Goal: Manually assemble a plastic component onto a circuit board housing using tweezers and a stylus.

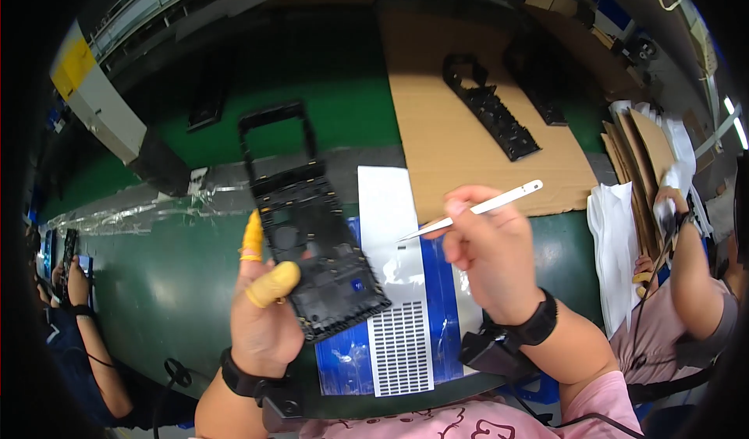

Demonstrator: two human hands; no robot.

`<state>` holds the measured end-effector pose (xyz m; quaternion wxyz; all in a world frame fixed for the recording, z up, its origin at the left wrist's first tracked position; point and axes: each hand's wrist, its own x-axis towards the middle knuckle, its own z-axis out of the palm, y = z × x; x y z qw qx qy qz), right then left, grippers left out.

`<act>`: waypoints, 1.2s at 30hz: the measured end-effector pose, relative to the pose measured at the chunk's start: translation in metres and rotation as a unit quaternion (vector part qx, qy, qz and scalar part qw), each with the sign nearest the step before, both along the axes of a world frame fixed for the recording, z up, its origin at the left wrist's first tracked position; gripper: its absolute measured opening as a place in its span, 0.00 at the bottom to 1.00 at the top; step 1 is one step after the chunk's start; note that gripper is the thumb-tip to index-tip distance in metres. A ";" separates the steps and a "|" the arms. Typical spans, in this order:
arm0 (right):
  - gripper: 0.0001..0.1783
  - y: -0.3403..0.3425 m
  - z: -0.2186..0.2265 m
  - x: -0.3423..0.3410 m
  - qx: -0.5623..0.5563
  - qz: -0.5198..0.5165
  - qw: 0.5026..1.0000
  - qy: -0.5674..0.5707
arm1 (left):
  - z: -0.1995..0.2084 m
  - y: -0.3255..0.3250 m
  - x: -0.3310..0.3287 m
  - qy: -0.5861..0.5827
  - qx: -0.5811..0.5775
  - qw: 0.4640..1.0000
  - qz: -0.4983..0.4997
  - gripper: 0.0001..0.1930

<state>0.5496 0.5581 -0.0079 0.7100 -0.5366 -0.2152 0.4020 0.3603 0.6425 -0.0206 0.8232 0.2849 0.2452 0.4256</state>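
Observation:
My left hand (pixel 265 314), with yellow finger cots on thumb and a finger, grips a black plastic housing (pixel 312 236) by its left side. The housing is tilted and has an open rectangular loop at its far end and a small blue patch near its lower corner. Between the fingers of my right hand (pixel 495 252) are white tweezers (pixel 499 202), their tips pointing left over a white label sheet (pixel 382 197). Rows of small black rectangular stickers (pixel 400 345) fill the sheet's near part. One small black piece (pixel 402 247) shows just by the tips; whether they touch it I cannot tell.
Beneath the sheet is a blue pad (pixel 445 322) on the green table (pixel 172 283). Another black housing (pixel 495 115) lies on cardboard (pixel 437 158) beyond. A conveyor post (pixel 109 111) rises at left. White sheets and cardboard (pixel 624 228) stand at right. Co-workers sit on both sides.

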 end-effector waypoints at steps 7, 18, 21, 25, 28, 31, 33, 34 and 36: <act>0.07 0.004 -0.030 0.007 -0.011 -0.020 0.999 -0.043 | 0.001 0.013 -0.014 0.015 0.018 0.995 0.102 0.28; 0.08 0.005 -0.041 0.010 -0.036 -0.040 0.998 -0.023 | 0.001 0.013 -0.011 -0.016 -0.021 0.994 0.107 0.21; 0.07 0.005 -0.045 0.012 -0.010 -0.035 0.999 -0.018 | 0.002 0.010 -0.009 -0.018 -0.034 0.994 0.101 0.20; 0.08 0.002 -0.042 0.012 -0.030 -0.040 0.999 -0.018 | 0.009 0.007 -0.003 0.000 -0.057 0.994 0.099 0.18; 0.08 0.002 -0.043 0.013 -0.025 -0.035 0.999 -0.017 | 0.009 0.006 0.000 0.010 -0.069 0.992 0.105 0.16; 0.08 0.003 -0.044 0.013 -0.016 -0.028 0.999 -0.021 | 0.001 0.007 -0.002 0.001 -0.066 0.994 0.085 0.17; 0.08 0.004 -0.044 0.013 -0.012 -0.031 0.999 -0.018 | -0.003 0.006 -0.003 -0.013 -0.062 0.996 0.061 0.18; 0.08 0.004 -0.044 0.013 -0.011 -0.030 0.999 -0.019 | -0.005 0.005 -0.002 -0.009 -0.069 0.996 0.058 0.18; 0.08 0.004 -0.043 0.014 -0.017 -0.025 0.999 -0.033 | -0.005 0.000 0.004 0.019 -0.076 0.994 0.082 0.19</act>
